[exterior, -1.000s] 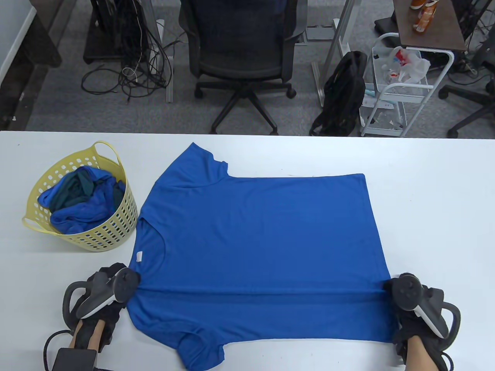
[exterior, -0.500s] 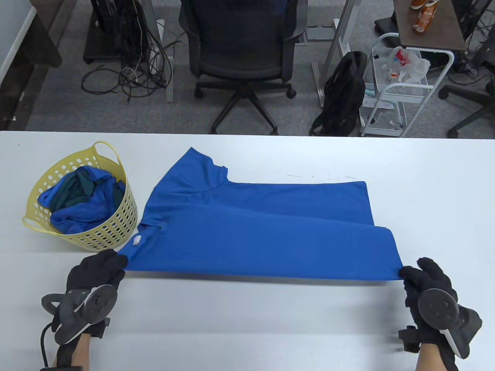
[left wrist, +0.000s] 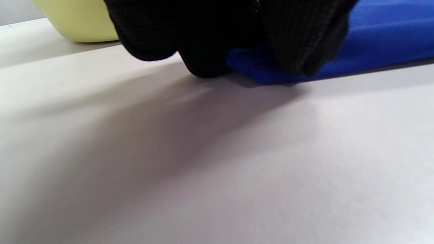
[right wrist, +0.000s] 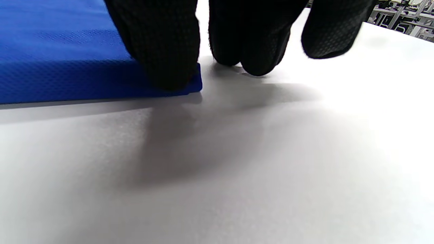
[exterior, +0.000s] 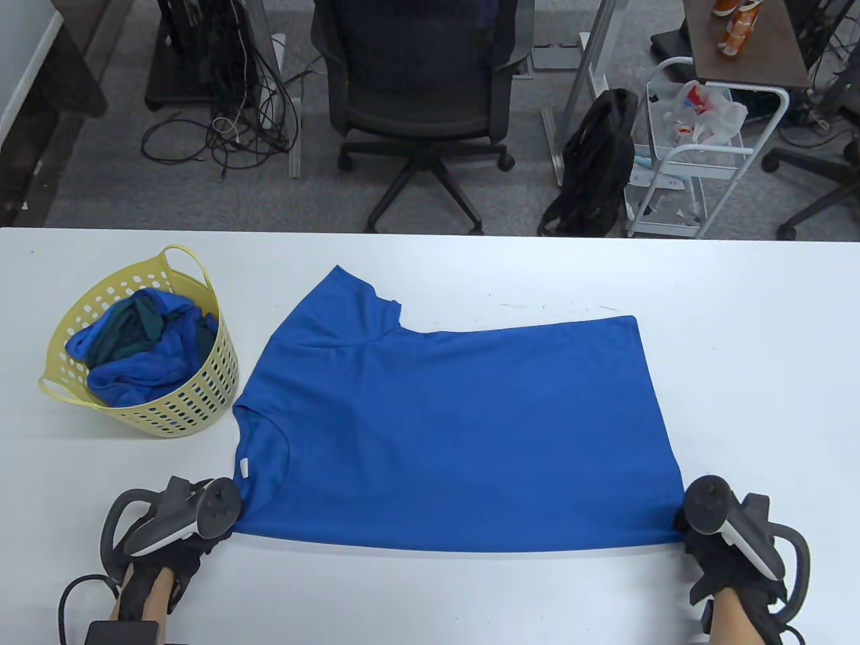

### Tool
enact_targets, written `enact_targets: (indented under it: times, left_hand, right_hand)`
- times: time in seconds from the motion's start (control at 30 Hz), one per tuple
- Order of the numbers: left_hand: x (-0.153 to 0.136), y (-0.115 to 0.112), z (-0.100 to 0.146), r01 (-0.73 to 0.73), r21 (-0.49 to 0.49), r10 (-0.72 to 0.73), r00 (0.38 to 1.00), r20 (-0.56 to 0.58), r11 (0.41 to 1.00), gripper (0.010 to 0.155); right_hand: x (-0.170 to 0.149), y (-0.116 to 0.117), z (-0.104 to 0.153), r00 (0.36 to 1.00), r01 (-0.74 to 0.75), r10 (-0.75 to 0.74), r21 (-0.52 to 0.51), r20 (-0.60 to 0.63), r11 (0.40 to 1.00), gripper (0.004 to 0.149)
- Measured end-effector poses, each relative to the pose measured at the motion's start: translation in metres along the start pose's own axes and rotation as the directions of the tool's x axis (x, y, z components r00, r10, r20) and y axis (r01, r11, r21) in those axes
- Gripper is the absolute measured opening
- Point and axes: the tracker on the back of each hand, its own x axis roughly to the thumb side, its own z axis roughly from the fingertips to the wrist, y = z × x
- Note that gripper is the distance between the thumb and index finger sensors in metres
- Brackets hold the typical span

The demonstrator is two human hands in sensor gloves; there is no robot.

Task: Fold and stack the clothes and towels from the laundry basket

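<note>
Blue T-shirt [exterior: 457, 423] lies spread on the white table [exterior: 752, 376], folded along its near edge, one sleeve pointing away, collar toward the yellow laundry basket [exterior: 195, 396] holding more blue and dark green cloth [exterior: 138, 349]. Left hand [exterior: 168, 544] pinches the near collar-side corner; right hand [exterior: 729, 557] pinches the near hem corner against the tabletop.
</note>
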Motion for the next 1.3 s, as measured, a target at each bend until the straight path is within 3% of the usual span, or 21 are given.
enact_targets:
  times: [0.23,0.4,0.57,0.63,0.7,0.77,0.87,0.97,1.1,1.2,1.3]
  left_hand:
    - [-0.001,-0.001,0.000,-0.023,-0.023,0.023,1.000,0.008,0.999,0.051]
    - [-0.005,0.000,0.001,-0.096,-0.052,0.096,0.995,-0.001,0.994,0.057]
    - [-0.007,0.003,0.002,-0.153,-0.054,0.150,0.987,-0.051,0.987,0.054]
    - [-0.006,0.014,0.006,-0.131,-0.096,0.117,0.983,-0.139,0.987,0.055]
    - [-0.001,0.025,0.011,-0.125,-0.050,0.117,0.982,-0.146,0.991,0.058]
    - [0.016,0.040,0.011,-0.183,0.019,0.184,0.978,-0.097,0.983,0.060]
    - [0.057,0.060,0.002,-0.260,0.029,0.258,0.963,0.076,0.965,0.062]
    - [0.118,0.074,-0.015,-0.303,0.014,0.289,0.922,0.257,0.953,0.062]
    - [0.210,0.083,-0.037,-0.257,-0.065,0.258,0.855,0.449,0.964,0.053]
    - [0.262,0.081,-0.049,-0.180,-0.129,0.220,0.836,0.503,0.975,0.049]
    - [0.290,0.069,-0.059,-0.074,-0.167,0.150,0.848,0.508,0.983,0.047]
  right_hand:
    - [0.002,0.000,-0.001,1.000,-0.010,0.010,0.024,0.004,1.000,0.036]
    - [-0.001,-0.001,0.002,0.996,0.082,-0.084,0.063,0.027,0.995,0.052]
    - [0.005,-0.005,0.007,0.994,0.084,-0.076,-0.103,0.073,0.991,0.053]
    - [0.010,-0.007,0.009,0.988,0.108,-0.090,-0.137,0.127,0.985,0.058]
    - [0.014,-0.006,0.009,0.975,0.168,-0.139,-0.162,0.173,0.973,0.058]
    - [0.018,-0.005,0.008,0.962,0.207,-0.167,-0.177,0.218,0.962,0.059]
    - [0.023,-0.005,0.008,0.963,0.186,-0.142,-0.182,0.229,0.966,0.058]
    - [0.024,-0.003,0.009,0.964,0.177,-0.132,-0.183,0.233,0.967,0.058]
    - [0.022,-0.001,0.010,0.964,0.186,-0.143,-0.181,0.226,0.966,0.057]
    - [0.020,0.002,0.007,0.965,0.191,-0.153,-0.168,0.213,0.967,0.057]
    - [0.019,0.004,0.006,0.964,0.194,-0.159,-0.158,0.211,0.968,0.057]
